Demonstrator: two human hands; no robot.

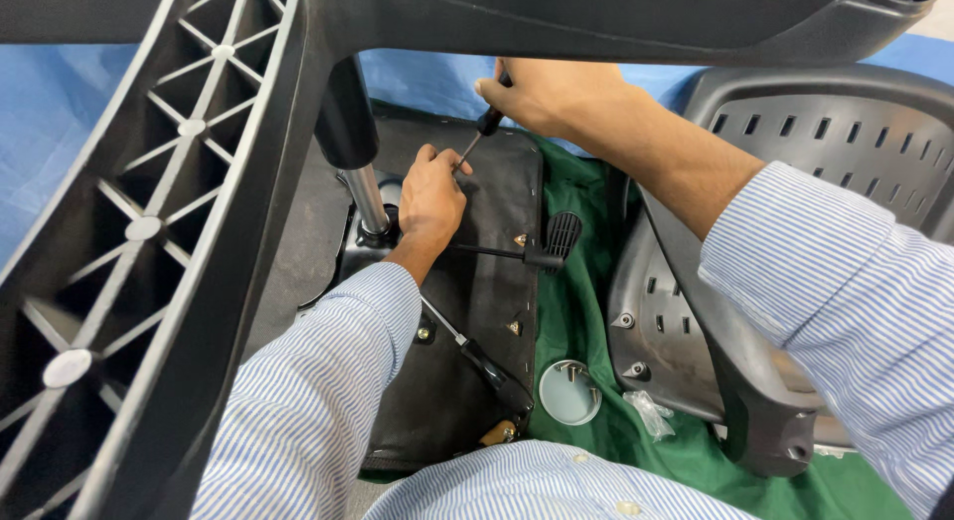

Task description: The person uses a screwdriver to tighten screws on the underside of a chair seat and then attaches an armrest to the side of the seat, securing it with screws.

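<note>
Screwdriver (479, 133): slants from my right grip down-left to its tip on the black seat underside (487, 272).
Right hand (542, 93): my grip is clenched on the handle, above the tip.
Left hand (429, 197): nearer the tip, fingers pinching the shaft.

The tip of the screwdriver (475, 141) is hidden behind the fingers of the left hand (430, 197). Its handle is mostly covered by the right hand (545, 91). The chair base (169, 242) (large, black) is cut off by the edges.
</note>
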